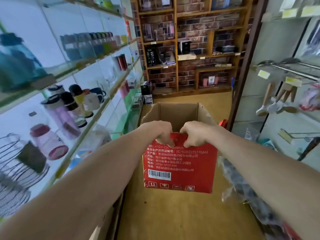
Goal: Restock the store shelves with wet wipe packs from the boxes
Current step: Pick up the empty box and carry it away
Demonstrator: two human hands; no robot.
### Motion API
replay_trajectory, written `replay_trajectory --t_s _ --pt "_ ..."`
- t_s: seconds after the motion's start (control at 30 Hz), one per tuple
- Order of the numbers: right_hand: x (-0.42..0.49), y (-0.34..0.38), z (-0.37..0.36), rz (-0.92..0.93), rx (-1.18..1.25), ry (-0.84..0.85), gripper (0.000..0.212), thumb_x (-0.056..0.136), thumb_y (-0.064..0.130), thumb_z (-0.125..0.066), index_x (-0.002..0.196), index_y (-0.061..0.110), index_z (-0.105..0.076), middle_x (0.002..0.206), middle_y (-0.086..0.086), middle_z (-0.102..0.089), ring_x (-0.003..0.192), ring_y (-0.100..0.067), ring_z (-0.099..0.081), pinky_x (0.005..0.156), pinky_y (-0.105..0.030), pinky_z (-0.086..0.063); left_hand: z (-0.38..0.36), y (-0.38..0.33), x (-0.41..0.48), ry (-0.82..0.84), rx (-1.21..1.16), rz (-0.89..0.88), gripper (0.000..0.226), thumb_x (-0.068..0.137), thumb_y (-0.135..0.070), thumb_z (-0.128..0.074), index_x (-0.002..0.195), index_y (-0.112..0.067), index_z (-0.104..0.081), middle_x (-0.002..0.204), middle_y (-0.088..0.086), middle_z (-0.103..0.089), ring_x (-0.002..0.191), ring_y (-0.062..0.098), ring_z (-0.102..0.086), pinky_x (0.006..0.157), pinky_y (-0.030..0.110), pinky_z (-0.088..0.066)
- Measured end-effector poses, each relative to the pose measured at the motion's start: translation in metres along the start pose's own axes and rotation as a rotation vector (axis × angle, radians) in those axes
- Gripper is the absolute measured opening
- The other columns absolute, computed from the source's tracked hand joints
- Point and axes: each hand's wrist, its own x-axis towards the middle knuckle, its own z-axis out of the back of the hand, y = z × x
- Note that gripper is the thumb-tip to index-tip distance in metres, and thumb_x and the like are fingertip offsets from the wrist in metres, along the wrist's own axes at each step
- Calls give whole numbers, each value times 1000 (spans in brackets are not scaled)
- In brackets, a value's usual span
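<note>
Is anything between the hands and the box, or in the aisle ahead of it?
No. Both the left hand and right hand grip the red box at its near rim. Nothing visible blocks the floor beyond it; a plastic-wrapped bundle lies to its right.

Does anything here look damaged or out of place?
Yes. The red box, gripped by the left hand and right hand, has ragged, torn top edges on both side walls. Crumpled clear plastic wrapping lies loose on the floor to its right.
</note>
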Motion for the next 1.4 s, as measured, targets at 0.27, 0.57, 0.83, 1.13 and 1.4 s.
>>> replay_trajectory --t_s 0.27,0.57,0.83,1.13,1.4 --pt "142 -69 35 -57 28 29 11 84 20 -65 87 28 -58 82 4 -62 73 -15 -63 55 -26 -45 53 28 159 33 3 -62 38 92 -40 -61 121 -16 -63 81 -6 -59 68 11 -56 49 23 -42" --pt "294 -141 80 -75 79 57 9 87 24 -66 91 26 -58 88 2 -65 74 -14 -65 58 -26 -49 118 55 320 87 -50 -68 36 92 -39 -62 120 -17 -62 88 -5 -63 79 13 -60 54 23 -43" --pt "421 -184 107 -119 127 74 14 89 26 -65 102 20 -61 94 -1 -67 75 -14 -65 63 -26 -53 166 94 455 126 8 -107 35 93 -39 -60 119 -17 -62 88 -7 -63 74 10 -58 53 20 -40" --pt "574 -238 142 -269 230 70 15 86 23 -66 97 13 -67 91 -4 -69 76 -18 -68 68 -30 -57 229 139 626 135 146 -276 39 93 -41 -60 122 -16 -62 104 -3 -65 85 14 -59 54 19 -40" --pt "681 -283 147 -400 302 18 9 87 20 -63 89 13 -68 89 -5 -68 76 -20 -65 52 -23 -41 253 159 770 112 299 -403 31 90 -46 -62 97 -17 -66 76 -7 -60 71 11 -57 65 24 -45"
